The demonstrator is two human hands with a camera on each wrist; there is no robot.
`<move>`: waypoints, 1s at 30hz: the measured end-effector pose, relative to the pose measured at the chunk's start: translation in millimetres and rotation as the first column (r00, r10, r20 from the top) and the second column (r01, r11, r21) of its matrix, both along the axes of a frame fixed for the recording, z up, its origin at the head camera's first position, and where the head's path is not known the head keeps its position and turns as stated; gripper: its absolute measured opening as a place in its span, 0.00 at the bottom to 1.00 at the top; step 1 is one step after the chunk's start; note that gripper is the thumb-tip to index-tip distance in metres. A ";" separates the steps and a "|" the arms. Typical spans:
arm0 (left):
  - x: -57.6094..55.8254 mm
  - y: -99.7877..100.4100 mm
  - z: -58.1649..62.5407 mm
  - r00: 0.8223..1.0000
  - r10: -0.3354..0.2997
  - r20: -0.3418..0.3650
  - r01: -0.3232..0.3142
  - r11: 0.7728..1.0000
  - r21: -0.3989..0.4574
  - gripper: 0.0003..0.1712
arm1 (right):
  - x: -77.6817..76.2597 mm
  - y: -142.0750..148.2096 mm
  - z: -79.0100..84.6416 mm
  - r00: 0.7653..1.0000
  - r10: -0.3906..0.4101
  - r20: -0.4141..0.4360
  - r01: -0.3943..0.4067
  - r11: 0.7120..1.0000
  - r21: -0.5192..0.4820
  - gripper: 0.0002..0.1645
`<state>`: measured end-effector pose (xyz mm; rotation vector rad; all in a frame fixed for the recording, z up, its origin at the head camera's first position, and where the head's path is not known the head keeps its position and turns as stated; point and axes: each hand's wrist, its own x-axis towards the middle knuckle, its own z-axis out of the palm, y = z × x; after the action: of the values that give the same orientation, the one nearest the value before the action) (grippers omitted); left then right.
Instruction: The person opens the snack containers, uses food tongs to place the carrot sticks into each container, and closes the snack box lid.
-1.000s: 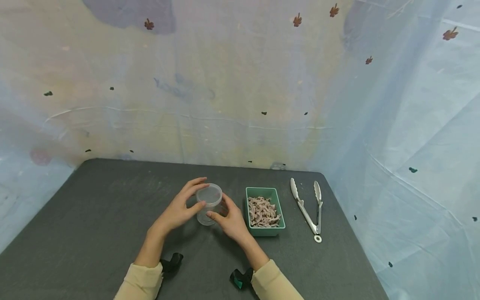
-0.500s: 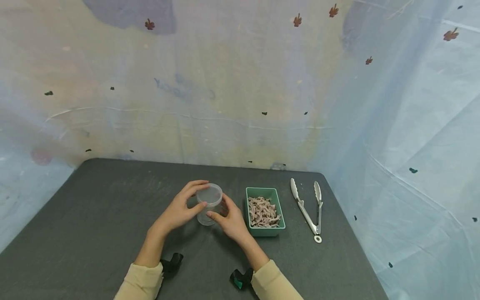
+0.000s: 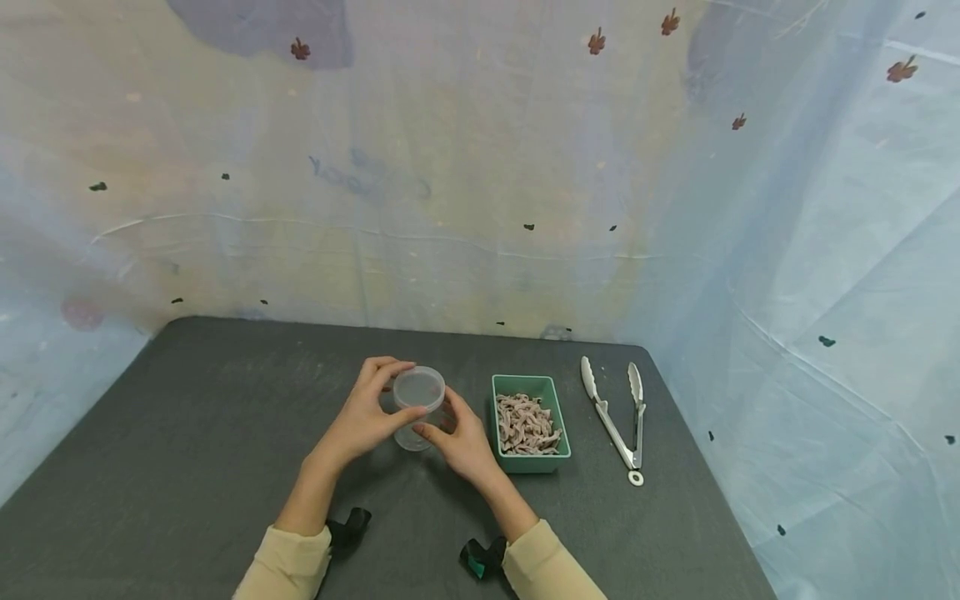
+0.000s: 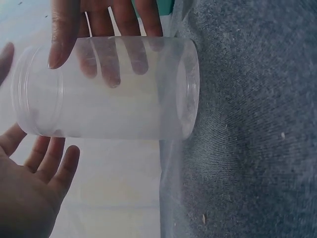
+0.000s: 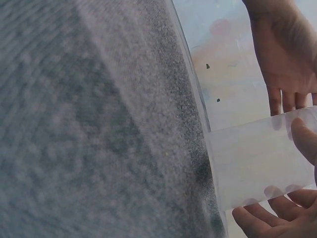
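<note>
A clear plastic jar (image 4: 114, 114) stands upright on the dark table, with nothing visible inside. On its top sits a translucent round lid (image 3: 418, 387). My left hand (image 3: 365, 418) grips the lid's edge, thumb at the near side and fingers at the far left. Around the jar's body my right hand (image 3: 467, 437) is wrapped, its thumb in front and its fingers on the right side. The left wrist view has the right hand (image 4: 114, 15) across the jar and the left hand (image 4: 29, 183) near the lid end. The lid is out of frame in the right wrist view.
Right of the jar is a green tray (image 3: 558, 429) filled with greyish-brown strips (image 3: 527, 425). Farther right, metal tongs (image 3: 617, 429) lie spread on the table (image 3: 187, 450). A patterned plastic sheet (image 3: 450, 167) hangs behind the table's back edge.
My left hand has turned slightly about the lid: its thumb has slid right along the near rim and its fingers have drawn back a little. The right hand and jar hold still.
</note>
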<state>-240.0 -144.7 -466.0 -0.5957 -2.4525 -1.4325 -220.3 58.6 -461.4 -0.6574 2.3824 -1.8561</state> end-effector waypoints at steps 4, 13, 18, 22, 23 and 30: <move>1.1 -1.3 0.3 0.998 -0.057 -0.009 0.057 0.998 0.006 0.37 | 1.0 -0.5 0.6 1.000 -0.004 -0.005 0.005 1.000 0.011 0.41; 0.6 -5.4 -0.7 0.981 -0.194 -0.003 0.194 0.981 0.025 0.28 | 0.8 -1.0 -0.6 1.000 -0.015 0.000 0.015 1.000 0.021 0.41; -1.0 -6.1 -1.9 0.983 -0.183 -0.005 0.183 0.983 0.016 0.29 | 0.5 -1.0 -0.9 1.000 -0.019 -0.004 0.019 1.000 0.023 0.41; -1.5 -6.0 -2.7 0.988 -0.154 -0.016 0.154 0.988 0.001 0.29 | 0.8 -1.0 -0.3 1.000 -0.021 -0.006 0.021 1.000 0.022 0.41; -1.5 -5.9 -2.8 0.989 -0.145 -0.023 0.145 0.989 -0.008 0.29 | 0.8 -0.9 -0.4 1.000 -0.021 -0.006 0.021 1.000 0.022 0.41; -1.0 -2.6 -1.6 0.996 -0.076 -0.041 0.075 0.997 -0.028 0.30 | -0.1 -0.2 -1.1 1.000 -0.013 -0.010 0.013 1.000 0.021 0.41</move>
<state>-241.1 -147.3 -467.6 -0.7238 -2.4445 -1.4018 -220.5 58.4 -462.5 -0.6522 2.4146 -1.8348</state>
